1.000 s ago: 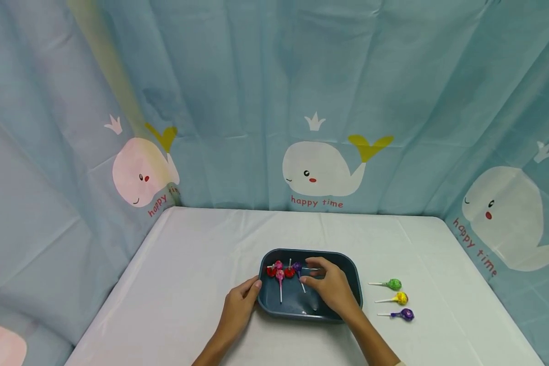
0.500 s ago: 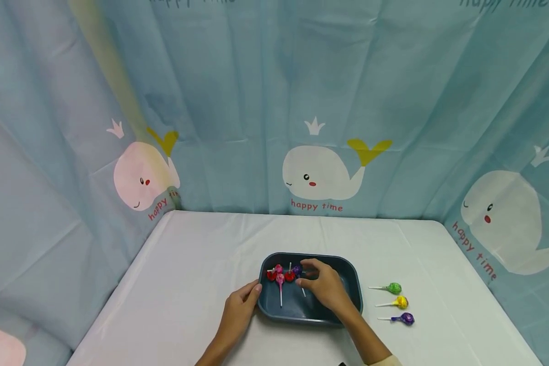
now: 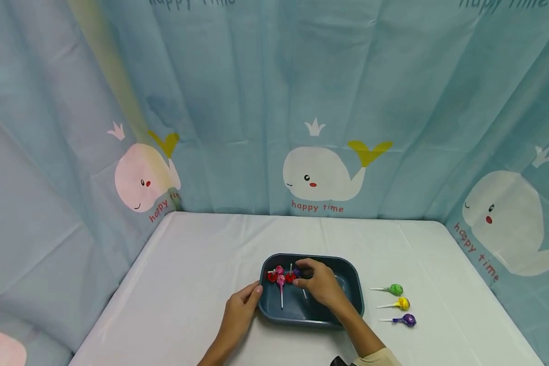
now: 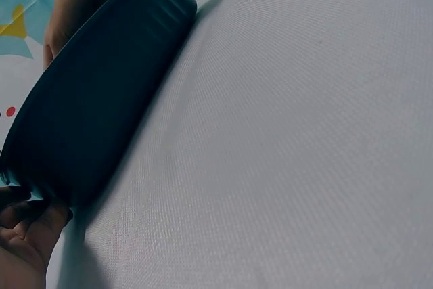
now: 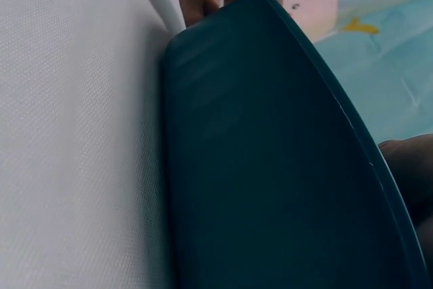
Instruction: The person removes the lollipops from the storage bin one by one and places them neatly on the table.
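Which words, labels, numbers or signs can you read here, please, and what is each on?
"happy time", on the curtain below the middle whale.
"happy time", below the right whale.
"happy ti", below the left whale; a fold obscures the end.
"happy time", twice at the curtain's top, letters partly cut off.
"y ti", curtain, left wrist view, rest hidden.
Lollipop wrappers: any print too small to read.

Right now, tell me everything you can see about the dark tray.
The tray is deep blue-green and plastic-looking: a rectangle with rounded corners, open top, plain outer walls and a thin rim. It sits flat on the white cloth, its long sides running left to right in the head view. The person's left grip holds its left end; the right grip reaches inside, though whether that arm touches the rim is unclear. Lollipops lie inside, gathered toward its left half.
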Available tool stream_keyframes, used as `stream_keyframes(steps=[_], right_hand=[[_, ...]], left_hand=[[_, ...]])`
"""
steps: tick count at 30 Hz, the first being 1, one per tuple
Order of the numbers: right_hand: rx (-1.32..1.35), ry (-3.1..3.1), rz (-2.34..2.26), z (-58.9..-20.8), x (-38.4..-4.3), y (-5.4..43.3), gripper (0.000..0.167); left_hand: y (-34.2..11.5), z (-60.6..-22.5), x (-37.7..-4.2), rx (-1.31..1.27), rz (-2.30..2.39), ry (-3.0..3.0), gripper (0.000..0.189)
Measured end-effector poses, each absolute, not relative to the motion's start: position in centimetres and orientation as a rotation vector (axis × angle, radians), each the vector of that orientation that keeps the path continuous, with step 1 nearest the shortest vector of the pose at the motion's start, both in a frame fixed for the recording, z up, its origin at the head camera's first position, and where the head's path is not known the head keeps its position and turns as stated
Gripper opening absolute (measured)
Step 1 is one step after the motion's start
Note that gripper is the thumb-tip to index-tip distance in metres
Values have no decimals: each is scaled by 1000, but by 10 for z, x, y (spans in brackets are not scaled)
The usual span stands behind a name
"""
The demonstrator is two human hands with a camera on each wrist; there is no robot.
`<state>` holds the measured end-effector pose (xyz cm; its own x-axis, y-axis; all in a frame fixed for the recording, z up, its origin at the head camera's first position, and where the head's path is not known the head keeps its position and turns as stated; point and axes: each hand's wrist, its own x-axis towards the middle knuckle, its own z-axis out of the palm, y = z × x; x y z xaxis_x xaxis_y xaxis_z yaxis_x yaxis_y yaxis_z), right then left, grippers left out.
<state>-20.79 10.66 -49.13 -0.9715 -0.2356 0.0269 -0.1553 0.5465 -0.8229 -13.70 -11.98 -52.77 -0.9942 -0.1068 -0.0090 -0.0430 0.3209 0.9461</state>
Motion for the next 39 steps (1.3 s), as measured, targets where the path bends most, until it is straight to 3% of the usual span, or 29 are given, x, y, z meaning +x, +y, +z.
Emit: stream_keyframes(steps=[16, 39], right_hand=[[-439, 2777, -1246, -492, -208, 105, 25], [-290, 2775, -1240, -493, -200, 119, 14]], left_hand=[[-122, -525, -138, 158, -1842, -2506, 50], [-121, -525, -137, 164, -1843, -2491, 49]])
